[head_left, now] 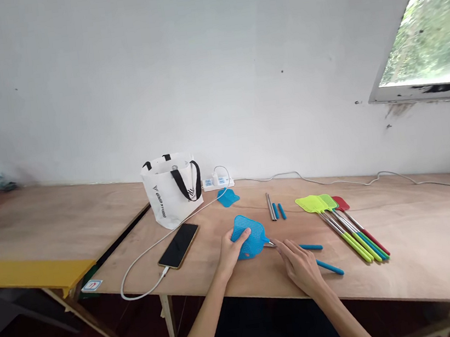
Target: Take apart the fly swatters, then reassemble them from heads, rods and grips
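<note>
My left hand (231, 250) grips the mesh head of a blue fly swatter (251, 237), with the thumb pressed on top. Closed around its metal shaft, just past the narrow neck, is my right hand (299, 264); its fingers hide most of the shaft. Two blue handles stick out beyond that hand, an upper handle (310, 247) and a lower handle (330, 267); which one belongs to the held swatter I cannot tell. Farther back lie metal tubes (270, 206), short blue grips (282, 210) and a loose blue swatter head (228, 197).
Several fly swatters with yellow-green (310, 205), green and red heads (340, 203) lie together at the right. A phone (179, 245) on a white cable (132, 266), a white bag (172, 192) and a power strip (219, 183) are at left. The table's front edge runs close below my hands.
</note>
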### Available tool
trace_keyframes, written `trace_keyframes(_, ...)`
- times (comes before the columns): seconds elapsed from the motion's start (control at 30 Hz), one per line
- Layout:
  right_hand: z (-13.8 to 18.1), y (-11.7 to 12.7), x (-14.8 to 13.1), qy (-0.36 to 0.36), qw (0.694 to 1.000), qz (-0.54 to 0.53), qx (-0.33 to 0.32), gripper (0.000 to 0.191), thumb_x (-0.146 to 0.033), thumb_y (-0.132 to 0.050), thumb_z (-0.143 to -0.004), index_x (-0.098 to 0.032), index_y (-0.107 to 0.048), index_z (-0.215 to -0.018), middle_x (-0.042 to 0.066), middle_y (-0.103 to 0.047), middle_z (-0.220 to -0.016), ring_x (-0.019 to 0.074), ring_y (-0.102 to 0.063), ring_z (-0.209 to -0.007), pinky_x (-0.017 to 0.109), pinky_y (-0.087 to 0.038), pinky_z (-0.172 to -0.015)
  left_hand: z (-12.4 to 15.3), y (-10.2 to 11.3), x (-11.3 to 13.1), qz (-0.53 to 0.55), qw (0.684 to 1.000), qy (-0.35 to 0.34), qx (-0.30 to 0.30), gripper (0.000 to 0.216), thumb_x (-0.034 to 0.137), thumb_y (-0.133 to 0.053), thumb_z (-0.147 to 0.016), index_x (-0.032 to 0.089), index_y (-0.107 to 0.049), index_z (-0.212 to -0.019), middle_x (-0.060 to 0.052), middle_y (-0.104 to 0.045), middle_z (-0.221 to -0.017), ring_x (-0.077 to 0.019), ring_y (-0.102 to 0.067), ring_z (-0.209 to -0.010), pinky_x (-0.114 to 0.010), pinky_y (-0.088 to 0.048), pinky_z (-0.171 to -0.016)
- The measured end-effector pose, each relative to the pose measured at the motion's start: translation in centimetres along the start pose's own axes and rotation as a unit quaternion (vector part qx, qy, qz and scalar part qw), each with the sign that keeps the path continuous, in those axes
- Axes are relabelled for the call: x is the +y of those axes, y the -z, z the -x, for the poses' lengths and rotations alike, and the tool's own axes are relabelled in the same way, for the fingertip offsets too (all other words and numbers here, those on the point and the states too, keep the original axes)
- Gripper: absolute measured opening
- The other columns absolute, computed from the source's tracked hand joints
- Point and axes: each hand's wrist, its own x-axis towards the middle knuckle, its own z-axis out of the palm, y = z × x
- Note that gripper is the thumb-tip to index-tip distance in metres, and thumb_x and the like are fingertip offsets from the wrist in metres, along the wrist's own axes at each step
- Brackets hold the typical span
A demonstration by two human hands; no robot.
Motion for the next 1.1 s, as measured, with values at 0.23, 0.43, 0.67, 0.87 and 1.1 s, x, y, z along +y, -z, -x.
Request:
trace_keyframes(0.23, 0.0, 0.2, -0.1, 0.007, 1.000, 0.023, -0.017, 0.064, -0.002, -0.035, -0.089, -0.027, -0.054, -0.144, 0.005, -0.067, -0.091, 0.0191, -0.065, -0.086, 0.025, -0.048, -0.066, 0.0, 0.8, -0.2, -0.011, 1.000, -0.010, 0.004, 0.051, 0.064, -0.079, -0.068, 0.016, -0.066, -0.080, -0.004, -0.065, -0.073, -0.0183, -0.062, -0.065, -0.024, -0.051, -0.045)
trace_keyframes(0.43, 0.1, -0.1, 0.2, 0.022, 0.999, 0.042, -0.012, 0.073, 0.001, -0.036, -0.084, -0.029, -0.049, -0.150, 0.003, -0.064, -0.087, 0.0178, -0.064, -0.080, 0.023, -0.048, -0.063, 0.3, 1.0, 0.4, -0.017, 0.999, -0.033, 0.010, 0.048, 0.063, -0.078, -0.069, 0.017, -0.061, -0.072, -0.003, -0.063, -0.069, -0.0175, -0.061, -0.065, -0.024, -0.050, -0.048)
trace_keyframes(0.67, 0.1, -0.1, 0.3, 0.030, 0.999, 0.027, -0.017, 0.071, 0.002, -0.032, -0.089, -0.028, -0.048, -0.151, 0.004, -0.063, -0.086, 0.0174, -0.064, -0.080, 0.024, -0.047, -0.066, 0.2, 0.8, -0.1, -0.027, 0.999, -0.027, -0.014, 0.048, 0.063, -0.076, -0.071, 0.018, -0.061, -0.079, -0.004, -0.064, -0.074, -0.0184, -0.060, -0.064, -0.026, -0.050, -0.046)
trace_keyframes(0.87, 0.3, -0.4, 1.0, 0.056, 0.998, 0.013, -0.024, 0.071, 0.001, -0.033, -0.089, -0.030, -0.048, -0.151, 0.004, -0.068, -0.093, 0.0173, -0.065, -0.079, 0.024, -0.050, -0.068, -0.4, 1.7, -0.5, -0.069, 0.993, -0.087, -0.036, 0.041, 0.056, -0.076, -0.076, 0.017, -0.062, -0.074, -0.003, -0.065, -0.071, -0.0174, -0.060, -0.066, -0.027, -0.050, -0.061)
trace_keyframes(1.1, 0.2, -0.3, 0.9, 0.077, 0.996, -0.020, -0.037, 0.064, -0.002, -0.032, -0.094, -0.030, -0.052, -0.149, 0.006, -0.071, -0.099, 0.0173, -0.068, -0.083, 0.024, -0.052, -0.071, 0.4, 1.7, 0.2, -0.153, 0.973, -0.122, -0.125, 0.037, 0.052, -0.074, -0.079, 0.017, -0.064, -0.073, -0.003, -0.066, -0.073, -0.0188, -0.060, -0.069, -0.027, -0.046, -0.064)
